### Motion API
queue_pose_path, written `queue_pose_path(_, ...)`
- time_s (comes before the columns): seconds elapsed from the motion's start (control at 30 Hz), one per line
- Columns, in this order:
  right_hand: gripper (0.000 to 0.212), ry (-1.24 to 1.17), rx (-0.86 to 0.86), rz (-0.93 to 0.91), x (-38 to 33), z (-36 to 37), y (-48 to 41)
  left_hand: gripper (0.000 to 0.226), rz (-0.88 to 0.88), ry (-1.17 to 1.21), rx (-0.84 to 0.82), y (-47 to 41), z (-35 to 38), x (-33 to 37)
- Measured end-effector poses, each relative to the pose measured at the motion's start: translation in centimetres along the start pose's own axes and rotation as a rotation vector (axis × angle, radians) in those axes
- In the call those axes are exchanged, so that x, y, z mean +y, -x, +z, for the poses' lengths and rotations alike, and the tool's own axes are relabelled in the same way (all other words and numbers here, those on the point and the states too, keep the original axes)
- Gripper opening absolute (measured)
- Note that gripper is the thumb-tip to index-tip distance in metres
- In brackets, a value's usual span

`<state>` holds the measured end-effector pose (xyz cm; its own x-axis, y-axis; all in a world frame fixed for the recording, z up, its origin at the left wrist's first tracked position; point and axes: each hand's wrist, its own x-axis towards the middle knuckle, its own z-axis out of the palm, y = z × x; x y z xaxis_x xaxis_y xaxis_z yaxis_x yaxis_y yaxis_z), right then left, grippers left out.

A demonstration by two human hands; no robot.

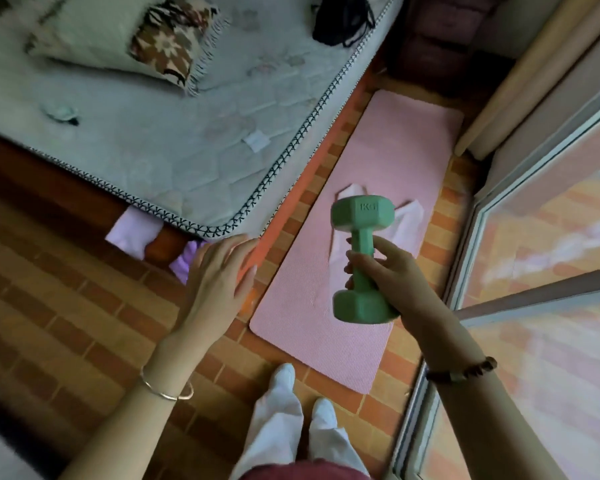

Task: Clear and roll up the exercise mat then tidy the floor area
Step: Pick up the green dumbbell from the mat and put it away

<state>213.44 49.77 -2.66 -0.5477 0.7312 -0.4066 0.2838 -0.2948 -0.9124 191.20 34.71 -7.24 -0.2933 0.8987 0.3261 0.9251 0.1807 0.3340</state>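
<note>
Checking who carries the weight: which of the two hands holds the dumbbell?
The right hand, with the beaded bracelet, grips the green dumbbell by its handle; the left hand is open and empty.

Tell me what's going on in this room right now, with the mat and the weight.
A person stands at the near end of a pink exercise mat that lies flat on the tiled floor between a mattress and a glass door. Their right hand grips a green dumbbell by its handle, held up in the air above the mat. The left hand is open and empty. A pale cloth lies on the mat, which is not yet rolled.
</note>
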Motion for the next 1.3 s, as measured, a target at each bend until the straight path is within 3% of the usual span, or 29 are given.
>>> queue_pose_path(0.27, 0.022, 0.099, -0.211, 0.056, -1.6, 8.4, 0.2, 0.038, -0.356, -0.075, 0.093, 8.3, -5.4, -5.3)
queue_pose_path(0.57, 0.010, 0.235, -0.427, 0.077, -2.1, 23.5, -1.0, 0.035, -0.740, -0.183, 0.155, 17.4, -13.3, -13.8)
queue_pose_path(0.63, 0.009, 0.260, -0.458, 0.072, -2.6, 27.4, -1.5, 0.037, -0.770, -0.192, 0.179, 18.9, -14.9, -16.0)
queue_pose_path(0.73, 0.042, 0.335, -0.504, 0.038, -3.3, 32.8, -2.6, 0.037, -0.809, -0.197, 0.213, 20.8, -17.1, -19.5)
queue_pose_path(0.9, 0.018, 0.288, -0.616, 0.035, -5.2, 40.0, -3.5, 0.043, -0.849, -0.216, 0.244, 22.5, -20.0, -23.8)
queue_pose_path(1.3, 0.020, 0.370, -0.685, -0.035, -8.9, 53.0, -9.7, 0.039, -0.926, -0.216, 0.329, 22.4, -23.6, -33.6)
